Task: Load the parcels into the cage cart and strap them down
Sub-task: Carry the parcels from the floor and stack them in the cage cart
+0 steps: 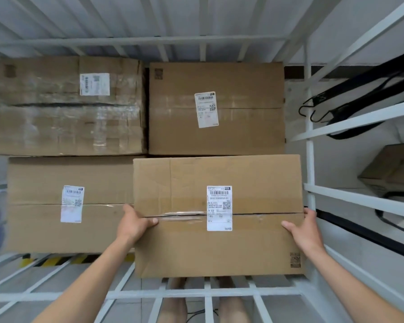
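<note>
Both hands, left hand and right hand, grip the front parcel's sides, three parcels already inside the cage cart

Four cardboard parcels, each with a white shipping label.

Nearest parcel: label shows a barcode, a QR code and small print, mostly too fine to read; "WU" at lower left looks legible.

Labels on the near-left parcel, far-left parcel and far-right parcel: barcodes and QR codes only, text unreadable.
</note>
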Demonstrator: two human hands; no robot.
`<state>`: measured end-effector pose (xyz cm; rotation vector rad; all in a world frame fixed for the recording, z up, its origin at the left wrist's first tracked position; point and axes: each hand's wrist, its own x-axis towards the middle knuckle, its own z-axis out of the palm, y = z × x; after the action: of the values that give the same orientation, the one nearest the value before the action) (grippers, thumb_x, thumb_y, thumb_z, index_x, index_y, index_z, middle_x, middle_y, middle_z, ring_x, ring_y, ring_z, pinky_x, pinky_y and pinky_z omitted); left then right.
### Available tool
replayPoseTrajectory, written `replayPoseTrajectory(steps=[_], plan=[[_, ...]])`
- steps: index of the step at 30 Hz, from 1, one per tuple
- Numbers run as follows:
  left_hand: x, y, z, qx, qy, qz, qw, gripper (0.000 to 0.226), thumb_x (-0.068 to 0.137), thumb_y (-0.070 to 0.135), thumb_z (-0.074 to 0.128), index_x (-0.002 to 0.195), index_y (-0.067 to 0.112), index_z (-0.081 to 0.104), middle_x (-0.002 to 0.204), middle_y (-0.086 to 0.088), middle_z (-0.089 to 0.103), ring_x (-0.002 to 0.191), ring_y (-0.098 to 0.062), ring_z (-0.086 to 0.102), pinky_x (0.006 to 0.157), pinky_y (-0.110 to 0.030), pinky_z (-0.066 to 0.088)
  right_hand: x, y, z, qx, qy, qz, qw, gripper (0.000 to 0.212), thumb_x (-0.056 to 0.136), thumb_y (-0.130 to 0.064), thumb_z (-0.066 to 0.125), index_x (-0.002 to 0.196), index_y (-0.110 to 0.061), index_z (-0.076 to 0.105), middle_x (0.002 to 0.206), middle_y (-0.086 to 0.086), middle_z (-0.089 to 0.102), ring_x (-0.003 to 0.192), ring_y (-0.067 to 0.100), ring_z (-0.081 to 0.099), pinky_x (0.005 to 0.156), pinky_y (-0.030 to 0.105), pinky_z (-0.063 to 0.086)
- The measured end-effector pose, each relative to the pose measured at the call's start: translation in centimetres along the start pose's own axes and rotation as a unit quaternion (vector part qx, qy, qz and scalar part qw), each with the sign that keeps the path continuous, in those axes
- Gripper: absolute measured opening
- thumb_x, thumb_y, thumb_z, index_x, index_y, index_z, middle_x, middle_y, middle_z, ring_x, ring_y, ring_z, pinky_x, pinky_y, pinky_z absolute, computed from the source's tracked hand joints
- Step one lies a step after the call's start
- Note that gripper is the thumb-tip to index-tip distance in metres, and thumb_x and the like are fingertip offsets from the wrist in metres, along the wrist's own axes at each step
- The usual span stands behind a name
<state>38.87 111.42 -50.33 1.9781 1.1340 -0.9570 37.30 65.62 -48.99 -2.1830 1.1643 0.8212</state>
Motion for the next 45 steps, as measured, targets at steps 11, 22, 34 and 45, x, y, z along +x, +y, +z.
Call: replayPoseTrajectory(steps=[11,22,34,45], plan=[[-3.1,2.9,-1.2,0.056,0.003,0.06,0.997,0.08,0.081,0.021,0.081,0.142,0.007,0.031,0.145,-0.017,0.049,0.131,-0.036,0.05,0.11,-0.049,0.041,-1.2,-2.1,-0.9,-0.102,-0.022,-0.01,0.994,0.073,0.086,-0.031,0.076,0.143,-0.007,0.036,0.142,0.017,0.054,0.126,0.039,0.055,0.099,0.047,0.049],[-22.6,9.7,-3.6,0.333,-0.006,0.28,0.9,0.087,0.096,0.046,0.057,0.16,0.02,0.004,0.168,-0.004,0.005,0.154,-0.031,0.003,0.123,-0.05,0.013,-21.6,-8.6,-7.7,-0.245,-0.059,-0.161,0.954,0.089,0.093,-0.059,0.053,0.161,-0.028,0.004,0.17,0.005,0.002,0.154,0.039,0.007,0.12,0.056,0.019],[-44.1,14.2,-2.2,0.449,-0.003,0.513,0.732,0.073,0.096,0.064,0.037,0.158,0.035,0.012,0.168,-0.004,0.006,0.154,-0.032,-0.001,0.122,-0.057,0.006,-36.8,-1.1,-20.0,-0.108,0.093,-0.143,0.979,0.072,0.099,-0.063,0.031,0.16,-0.035,0.006,0.17,0.003,-0.005,0.155,0.034,-0.006,0.122,0.06,0.008],[-68.9,22.2,19.3,0.474,-0.078,0.683,0.55,0.074,0.097,0.054,0.047,0.159,0.034,0.011,0.168,-0.004,0.005,0.154,-0.032,-0.003,0.119,-0.061,0.004,-37.7,19.2,-38.2,0.084,0.295,-0.02,0.952,0.07,0.099,-0.062,0.028,0.16,-0.032,0.01,0.17,0.005,0.003,0.155,0.036,0.004,0.12,0.062,0.015]])
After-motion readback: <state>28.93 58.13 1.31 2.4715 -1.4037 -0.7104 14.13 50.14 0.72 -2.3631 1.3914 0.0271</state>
